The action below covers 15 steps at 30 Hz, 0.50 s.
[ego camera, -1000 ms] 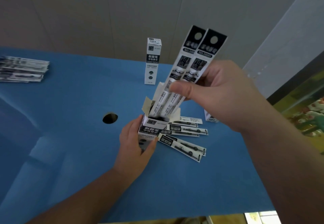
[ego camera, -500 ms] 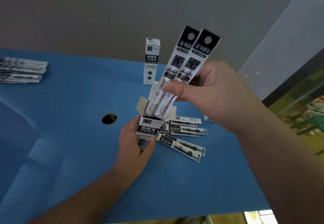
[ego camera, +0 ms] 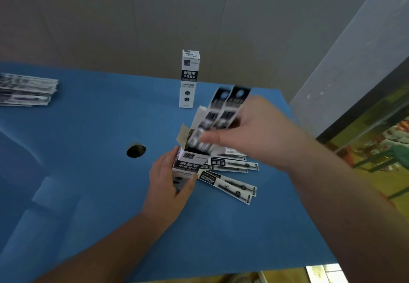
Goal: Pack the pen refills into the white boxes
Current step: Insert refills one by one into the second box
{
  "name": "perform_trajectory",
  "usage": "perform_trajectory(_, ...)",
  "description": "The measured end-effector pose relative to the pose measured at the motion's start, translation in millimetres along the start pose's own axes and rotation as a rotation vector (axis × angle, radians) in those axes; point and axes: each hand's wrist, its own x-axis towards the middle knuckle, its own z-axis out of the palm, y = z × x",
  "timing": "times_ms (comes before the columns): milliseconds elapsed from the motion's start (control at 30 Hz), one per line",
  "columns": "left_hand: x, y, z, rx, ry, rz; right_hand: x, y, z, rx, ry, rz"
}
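One wide blue counter point(ego camera: 93, 127) fills most of the view, with a round dark hole point(ego camera: 136, 150) in it to the left of the left hand point(ego camera: 169, 185). That hand's grip is wrapped round the lower part of an open white cardboard box with black print point(ego camera: 188, 163), fingers on its left side and thumb on its right, keeping it upright on the counter with its top flaps folded out. Above it, the right hand point(ego camera: 254, 132) pinches two long black-and-white packaged pen refills point(ego camera: 223, 114) side by side between thumb and fingers; their lower ends are down inside the box mouth, their black tops tilt up and to the right, and they are blurred. Just right of the left hand, a fan of loose flat refill packets point(ego camera: 230, 178) lies on the counter, touching the box's base. Beyond both hands, a closed tall white box point(ego camera: 190, 78) stands upright. Far to the left lies a stack of more flat packets point(ego camera: 26, 90).
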Motion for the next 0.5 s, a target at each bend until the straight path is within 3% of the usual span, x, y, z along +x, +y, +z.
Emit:
perform_trajectory(167, -2.0, 2.7, -0.1, 0.036, 0.018, 0.020, -0.9, 0.1, 16.5, -0.138, -0.029, 0.016)
perform_trajectory(367, -3.5, 7.7, -0.3, 0.048, 0.035, 0.019, -13.6, -7.6, -4.9, -0.246, 0.032, -0.143)
perform_trajectory(500, -4.0, 8.3, -0.5, 0.055, 0.026, 0.016, -7.1, -8.8, 10.8, -0.442, -0.081, -0.110)
